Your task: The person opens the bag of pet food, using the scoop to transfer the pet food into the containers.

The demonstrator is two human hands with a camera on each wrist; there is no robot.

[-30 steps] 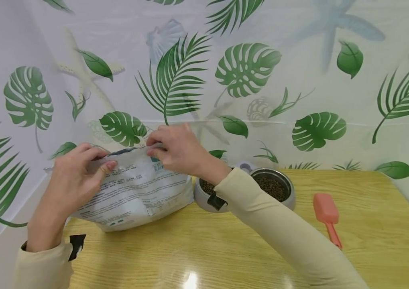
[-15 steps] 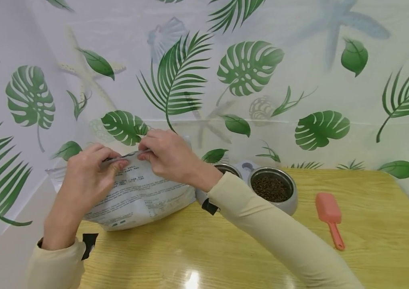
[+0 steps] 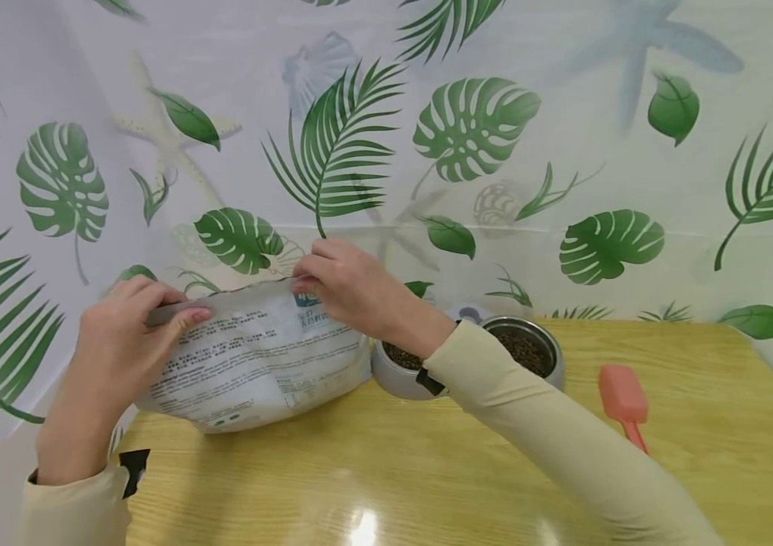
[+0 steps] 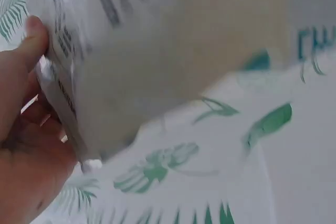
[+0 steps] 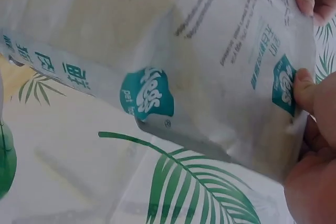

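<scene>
A white printed pet food bag (image 3: 249, 364) with teal logos rests on the table, its top edge raised between both hands. At the bag's upper left, my left hand (image 3: 123, 334) pinches the edge, thumb on the near face and fingers behind. My right hand (image 3: 352, 288) pinches the same edge further right, beside a teal logo. In the right wrist view, the right thumb (image 5: 307, 93) presses on the bag's printed face. The left wrist view is blurred, but the left hand (image 4: 31, 129) shows gripping the bag's side edge.
Right of the bag stands a grey double bowl (image 3: 403, 383) with brown kibble in both sides, partly hidden by my right forearm. A pink scoop (image 3: 623, 394) lies on the wooden table (image 3: 386, 470) further right. A leaf-patterned sheet (image 3: 495, 136) hangs behind.
Half a second ago the hands were close together on the bag's top edge. Now they have moved apart, left and right, and the edge between them is stretched out straighter.
</scene>
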